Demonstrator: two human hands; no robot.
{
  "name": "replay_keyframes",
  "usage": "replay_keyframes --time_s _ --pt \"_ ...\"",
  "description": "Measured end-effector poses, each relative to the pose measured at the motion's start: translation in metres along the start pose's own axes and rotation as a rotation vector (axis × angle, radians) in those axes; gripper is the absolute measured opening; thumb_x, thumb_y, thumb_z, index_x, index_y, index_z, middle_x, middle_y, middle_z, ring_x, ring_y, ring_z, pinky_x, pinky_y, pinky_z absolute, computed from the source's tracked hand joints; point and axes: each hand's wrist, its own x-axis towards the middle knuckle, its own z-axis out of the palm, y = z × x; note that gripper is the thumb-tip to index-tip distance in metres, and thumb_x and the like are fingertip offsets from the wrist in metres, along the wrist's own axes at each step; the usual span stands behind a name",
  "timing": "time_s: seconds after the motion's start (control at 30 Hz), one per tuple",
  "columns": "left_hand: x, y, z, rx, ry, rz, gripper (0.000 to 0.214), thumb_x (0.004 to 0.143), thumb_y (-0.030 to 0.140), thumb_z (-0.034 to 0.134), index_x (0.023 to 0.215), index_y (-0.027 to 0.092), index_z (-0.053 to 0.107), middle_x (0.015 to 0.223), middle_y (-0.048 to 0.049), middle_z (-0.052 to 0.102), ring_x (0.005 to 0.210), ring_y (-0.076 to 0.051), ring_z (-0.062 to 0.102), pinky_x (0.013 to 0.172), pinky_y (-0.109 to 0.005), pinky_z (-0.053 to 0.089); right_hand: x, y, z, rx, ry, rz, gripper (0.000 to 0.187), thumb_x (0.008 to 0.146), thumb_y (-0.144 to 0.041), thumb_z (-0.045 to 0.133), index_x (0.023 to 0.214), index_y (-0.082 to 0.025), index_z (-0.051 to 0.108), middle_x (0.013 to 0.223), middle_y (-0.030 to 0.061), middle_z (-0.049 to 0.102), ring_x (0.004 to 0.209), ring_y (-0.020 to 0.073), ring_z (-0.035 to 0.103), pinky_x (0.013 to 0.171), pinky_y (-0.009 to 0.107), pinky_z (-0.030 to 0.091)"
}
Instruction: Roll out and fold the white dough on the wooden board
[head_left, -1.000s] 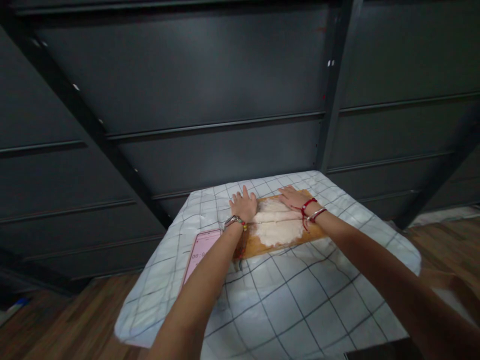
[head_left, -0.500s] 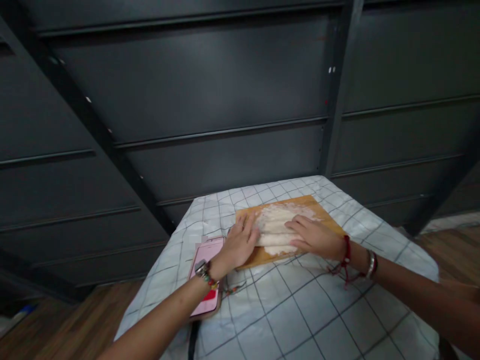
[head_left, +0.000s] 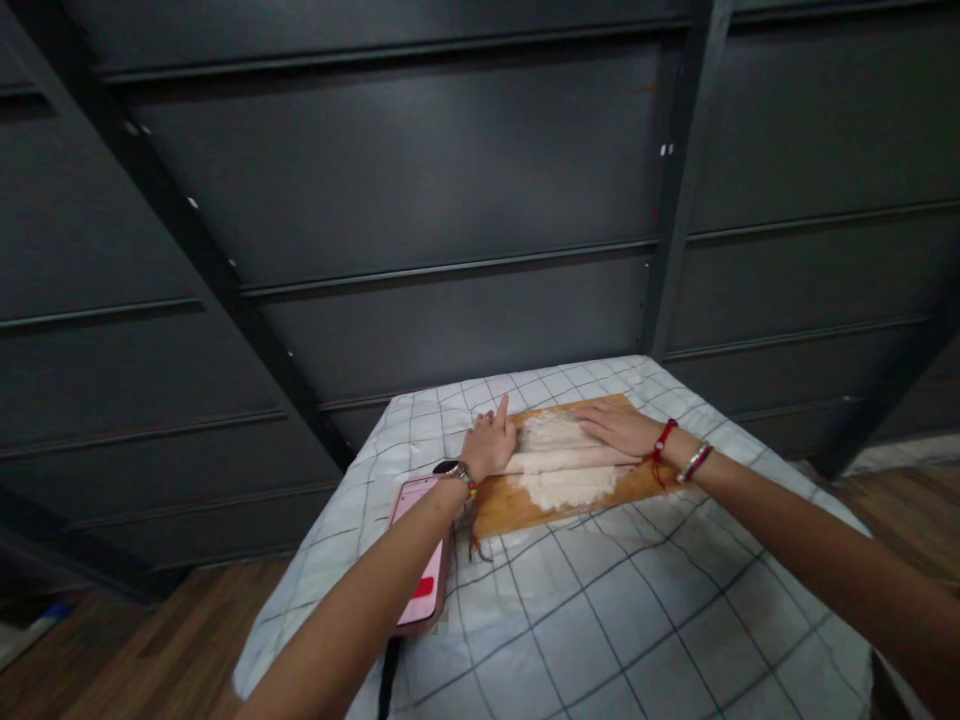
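Observation:
A wooden board (head_left: 504, 508) lies on a table under a white checked cloth (head_left: 600, 620). Flattened white dough (head_left: 566, 486) dusted with flour covers the board's middle. A pale floury rolling pin (head_left: 570, 460) lies across the dough. My left hand (head_left: 491, 445) presses on the pin's left end, palm down, with its index finger stretched forward. My right hand (head_left: 619, 428) lies flat on the pin's right part, fingers extended. The wrists carry a watch and bracelets.
A pink phone (head_left: 424, 560) lies on the cloth just left of the board, under my left forearm. A dark panelled metal wall (head_left: 450, 200) rises close behind the table. Wooden floor (head_left: 112, 650) shows on the left and right.
Half a second ago both hands had drawn the pin to the board's near edge. Now they have pushed it away again, to the middle of the dough.

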Motion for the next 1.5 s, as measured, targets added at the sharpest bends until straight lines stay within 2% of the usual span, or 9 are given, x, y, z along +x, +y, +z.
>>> replay_keyframes --time_s 0.17,0.33,0.5,0.7,0.8,0.97,1.13,1.37,1.5 --pt "0.029 0.003 0.003 -0.050 0.031 -0.174 0.059 0.091 0.031 0.020 0.148 0.015 0.013 0.135 -0.0187 0.046 0.126 -0.031 0.040 0.099 -0.055 0.030 0.024 0.024 0.000 -0.084 -0.033 0.183 0.036 0.095 -0.035 0.036 0.107 -0.014 0.063 0.106 0.0117 0.063 0.104 0.0223 0.053 0.090 0.036 0.041" --pt "0.030 0.006 0.004 -0.062 0.011 -0.205 0.059 0.091 0.030 0.020 0.147 0.016 0.014 0.131 -0.0184 0.051 0.124 -0.032 0.042 0.099 -0.056 0.029 -0.001 -0.017 -0.010 -0.104 0.240 0.156 0.040 0.098 -0.031 0.026 0.101 -0.014 0.062 0.100 0.0107 0.063 0.099 0.0203 0.054 0.091 0.034 0.040" --pt "0.024 0.004 -0.004 -0.055 0.080 -0.070 0.057 0.093 0.030 0.020 0.147 0.014 0.016 0.127 -0.0169 0.053 0.119 -0.026 0.047 0.098 -0.043 0.033 -0.015 -0.047 -0.007 -0.274 0.065 0.121 0.033 0.095 -0.039 0.038 0.092 -0.014 0.060 0.096 0.0126 0.062 0.093 0.0232 0.057 0.083 0.035 0.043" --pt "-0.006 -0.004 -0.006 0.036 0.063 0.183 0.056 0.095 0.043 0.018 0.146 0.020 0.020 0.127 -0.0119 0.054 0.120 -0.025 0.046 0.096 -0.036 0.036 0.008 -0.019 -0.002 -0.225 -0.079 0.217 0.033 0.099 -0.029 0.025 0.102 -0.016 0.055 0.090 0.0090 0.067 0.082 0.0177 0.063 0.070 0.026 0.043" --pt "-0.002 -0.004 -0.002 0.063 0.064 0.130 0.057 0.094 0.043 0.018 0.147 0.022 0.018 0.128 -0.0118 0.053 0.121 -0.026 0.045 0.096 -0.038 0.036 0.023 -0.005 -0.003 -0.251 -0.127 0.328 0.032 0.098 -0.031 0.026 0.106 -0.016 0.053 0.088 0.0098 0.068 0.083 0.0206 0.064 0.068 0.027 0.042" --pt "0.035 -0.009 0.001 -0.037 -0.084 -0.042 0.059 0.093 0.039 0.018 0.147 0.019 0.014 0.133 -0.0146 0.050 0.119 -0.027 0.048 0.093 -0.040 0.038 0.050 0.011 -0.002 -0.299 -0.123 0.428 0.034 0.098 -0.030 0.026 0.107 -0.012 0.053 0.096 0.0171 0.066 0.090 0.0245 0.064 0.070 0.030 0.043" --pt "0.061 -0.015 0.002 -0.070 -0.088 -0.127 0.060 0.091 0.038 0.019 0.147 0.018 0.014 0.132 -0.0152 0.051 0.120 -0.028 0.048 0.093 -0.041 0.037 0.072 0.023 -0.003 -0.288 -0.093 0.493 0.040 0.098 -0.040 0.027 0.108 -0.012 0.054 0.093 0.0152 0.068 0.090 0.0231 0.064 0.069 0.028 0.042" --pt "0.062 -0.019 0.008 -0.098 -0.033 -0.031 0.057 0.094 0.033 0.017 0.146 0.011 0.017 0.126 -0.0166 0.056 0.114 -0.024 0.053 0.093 -0.035 0.037 0.047 0.011 -0.005 -0.183 -0.127 0.132 0.042 0.097 -0.047 0.026 0.106 -0.020 0.057 0.095 0.0080 0.068 0.085 0.0202 0.063 0.068 0.026 0.039" --pt "0.053 -0.018 0.009 -0.112 0.017 0.028 0.054 0.095 0.034 0.019 0.144 0.012 0.024 0.126 -0.0155 0.056 0.116 -0.023 0.052 0.096 -0.034 0.036 0.031 0.000 -0.009 -0.256 -0.148 0.096 0.043 0.093 -0.053 0.034 0.111 -0.018 0.053 0.100 0.0091 0.066 0.084 0.0218 0.063 0.063 0.027 0.037"
